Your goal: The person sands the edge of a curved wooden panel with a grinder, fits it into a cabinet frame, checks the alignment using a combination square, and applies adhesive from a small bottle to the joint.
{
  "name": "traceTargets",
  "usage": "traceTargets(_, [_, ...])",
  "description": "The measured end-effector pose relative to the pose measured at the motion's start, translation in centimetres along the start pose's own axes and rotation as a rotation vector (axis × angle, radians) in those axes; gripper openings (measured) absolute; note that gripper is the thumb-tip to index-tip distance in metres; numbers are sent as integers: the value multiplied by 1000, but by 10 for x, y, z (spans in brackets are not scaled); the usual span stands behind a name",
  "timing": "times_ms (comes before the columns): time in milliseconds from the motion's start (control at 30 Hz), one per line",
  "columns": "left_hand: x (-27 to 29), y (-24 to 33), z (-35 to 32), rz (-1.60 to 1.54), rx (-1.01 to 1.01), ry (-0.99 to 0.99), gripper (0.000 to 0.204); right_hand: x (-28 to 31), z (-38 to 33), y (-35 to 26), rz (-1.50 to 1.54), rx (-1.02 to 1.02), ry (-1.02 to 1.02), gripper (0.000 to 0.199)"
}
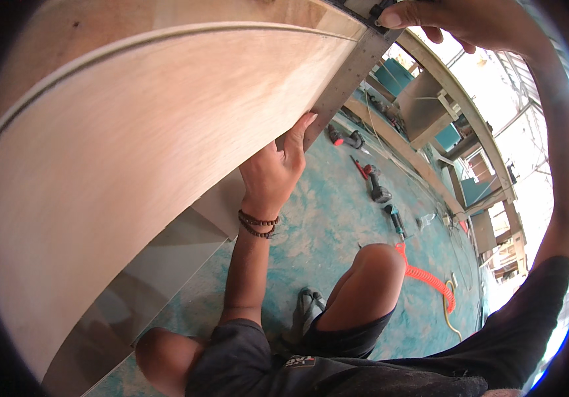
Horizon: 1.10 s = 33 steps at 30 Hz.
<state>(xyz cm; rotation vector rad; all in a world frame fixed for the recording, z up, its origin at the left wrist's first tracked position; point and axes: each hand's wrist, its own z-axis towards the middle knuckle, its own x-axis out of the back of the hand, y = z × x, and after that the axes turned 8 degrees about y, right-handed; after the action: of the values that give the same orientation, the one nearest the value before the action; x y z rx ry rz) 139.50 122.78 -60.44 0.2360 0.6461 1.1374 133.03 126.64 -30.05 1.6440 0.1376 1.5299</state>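
A large pale plywood panel (pixel 139 132) fills the left side, with a dark groove curving along its upper part. Along its right edge runs a flat grey metal strip (pixel 347 83), which looks like a steel ruler or square blade. My left hand (pixel 274 169), with brown beaded bracelets at the wrist, is closed at the strip's lower part. Its thumb points up against the metal; its other fingers are mostly hidden by the panel. At the top, my right hand (pixel 450 21) pinches a small black piece (pixel 380 12) at the strip's upper end.
Grey boards (pixel 172 255) stand below the panel. Several power tools, among them a dark drill (pixel 378 187) and a teal-and-black tool (pixel 395 218), lie on the blue-green stained floor (pixel 327 198). An orange coiled air hose (pixel 433 278) lies beside my knee. A wooden bench frame (pixel 423 162) stands at the right.
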Motion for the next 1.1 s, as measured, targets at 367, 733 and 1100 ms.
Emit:
traceTargets(367, [-7,-7,2,5,-17,44,25,-1,5,5,72,31,13,55])
traceTargets(733, [-14,-2,-13,-233,229,55,28,-7,-3,27,184,238,35,52])
traceTargets(1100, [-29,-9,-26,-225,191,153,25,11,-4,25,243,253,-40,56])
